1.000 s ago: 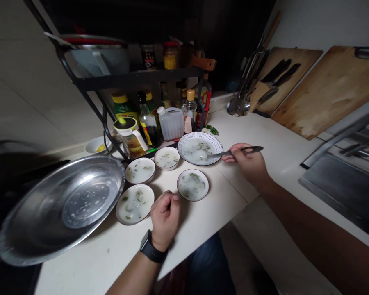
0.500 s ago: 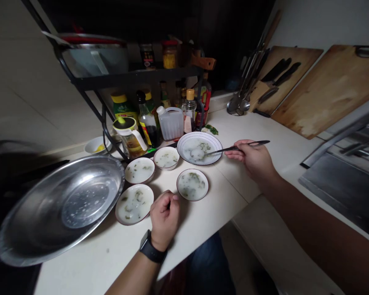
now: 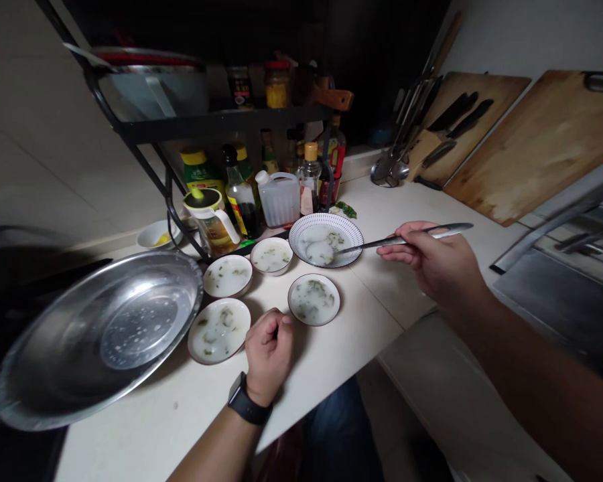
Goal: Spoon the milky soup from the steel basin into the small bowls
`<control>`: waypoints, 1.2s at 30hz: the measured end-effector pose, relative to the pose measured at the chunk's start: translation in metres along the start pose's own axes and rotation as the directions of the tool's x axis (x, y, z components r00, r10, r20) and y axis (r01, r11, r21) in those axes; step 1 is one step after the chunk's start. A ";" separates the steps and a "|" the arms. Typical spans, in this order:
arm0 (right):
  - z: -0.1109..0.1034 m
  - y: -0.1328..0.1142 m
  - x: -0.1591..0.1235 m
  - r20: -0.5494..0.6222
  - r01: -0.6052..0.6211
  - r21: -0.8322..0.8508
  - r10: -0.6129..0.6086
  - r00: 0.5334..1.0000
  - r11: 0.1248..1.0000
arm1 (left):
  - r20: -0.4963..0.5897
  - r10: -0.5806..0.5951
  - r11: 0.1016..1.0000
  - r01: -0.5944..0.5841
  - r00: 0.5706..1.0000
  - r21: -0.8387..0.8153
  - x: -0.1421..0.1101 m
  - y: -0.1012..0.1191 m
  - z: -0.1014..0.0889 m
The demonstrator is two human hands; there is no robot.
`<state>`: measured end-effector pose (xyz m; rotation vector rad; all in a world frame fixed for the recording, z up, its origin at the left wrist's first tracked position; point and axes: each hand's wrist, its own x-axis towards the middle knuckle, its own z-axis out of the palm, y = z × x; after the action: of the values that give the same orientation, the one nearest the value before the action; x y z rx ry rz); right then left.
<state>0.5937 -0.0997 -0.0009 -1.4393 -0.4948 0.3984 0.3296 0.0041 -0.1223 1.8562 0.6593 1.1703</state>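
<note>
My right hand point(image 3: 427, 258) grips the long metal handle of a ladle point(image 3: 402, 239). The ladle's round head lies in the white porridge-like soup with green bits in a striped dish point(image 3: 352, 234). My left hand point(image 3: 270, 348), with a dark watch on its wrist, is closed in a fist on the counter. It is beside a bowl point(image 3: 191, 345) of the same soup, with another bowl point(image 3: 338, 304) to its upper right. Two more filled bowls, a middle one point(image 3: 250, 284) and a smaller one point(image 3: 290, 264), stand behind.
A large steel basin point(image 3: 35, 375) fills the left side of the counter point(image 3: 181, 428). Behind the bowls, a black rack point(image 3: 221, 125) stands over bottles and an oil jug point(image 3: 212, 227). Cutting boards point(image 3: 537, 147), a knife block point(image 3: 425, 150) and hanging utensils are at the back right.
My right hand has moved right and slightly nearer, drawing the ladle's handle along with it. The ladle's head stays in the striped dish. My left fist has hardly moved.
</note>
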 end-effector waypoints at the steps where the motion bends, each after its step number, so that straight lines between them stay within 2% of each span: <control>1: -0.002 0.000 -0.004 0.008 0.002 0.003 -0.002 1.000 1.000 | 0.002 0.000 1.000 0.000 1.000 0.002 0.000 0.000 0.000; 5: -0.006 0.004 -0.021 0.038 -0.048 0.013 0.047 0.998 0.999 | -0.002 0.002 1.000 -0.002 1.000 0.006 0.000 0.000 -0.001; 11: -0.009 0.024 -0.042 0.098 -0.130 0.019 0.127 0.987 0.991 | 0.000 0.007 1.000 -0.007 1.000 0.013 0.000 0.001 -0.001; 14: -0.010 0.030 -0.053 0.140 -0.086 -0.037 0.090 0.986 0.996 | -0.002 0.012 1.000 -0.012 1.000 0.010 0.000 0.001 -0.001; 17: -0.015 0.030 -0.068 0.222 0.075 -0.185 -0.033 0.974 0.980 | -0.009 0.018 1.000 -0.018 1.000 0.006 0.001 0.001 0.000; 19: -0.022 0.027 -0.078 0.364 0.291 -0.305 -0.171 0.915 0.907 | -0.005 0.016 1.000 -0.016 1.000 0.003 0.001 0.001 0.000; 20: -0.026 0.026 -0.082 0.450 0.414 -0.341 -0.240 0.860 0.844 | -0.002 0.013 1.000 -0.013 1.000 0.003 0.002 0.001 0.000; 22: -0.036 0.023 -0.089 0.610 0.622 -0.336 -0.340 0.716 0.708 | 0.000 0.010 1.000 -0.010 1.000 0.005 0.001 0.001 0.000; 24: -0.044 0.020 -0.093 0.698 0.734 -0.301 -0.383 0.604 0.609 | -0.003 0.010 1.000 -0.010 1.000 0.009 0.001 0.001 0.000; 25: -0.046 0.019 -0.093 0.711 0.761 -0.295 -0.400 0.579 0.578 | -0.003 0.009 1.000 -0.009 1.000 0.009 0.001 0.001 0.000; 27: -0.044 0.015 -0.089 0.679 0.775 -0.312 -0.442 0.586 0.550 | -0.001 0.006 1.000 -0.006 1.000 0.010 0.001 0.002 0.000; 31: -0.024 0.012 -0.064 0.480 0.703 -0.417 -0.518 0.708 0.576 | -0.001 0.004 1.000 -0.004 1.000 0.013 0.001 0.002 -0.001; 36: -0.006 0.031 -0.021 0.321 0.574 -0.531 -0.479 0.817 0.623 | -0.016 -0.002 1.000 0.002 1.000 0.009 0.001 0.001 0.000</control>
<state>0.5804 -0.1132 -0.0337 -1.7913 -1.2287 -0.1700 0.3303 0.0043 -0.1206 1.8548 0.6758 1.1843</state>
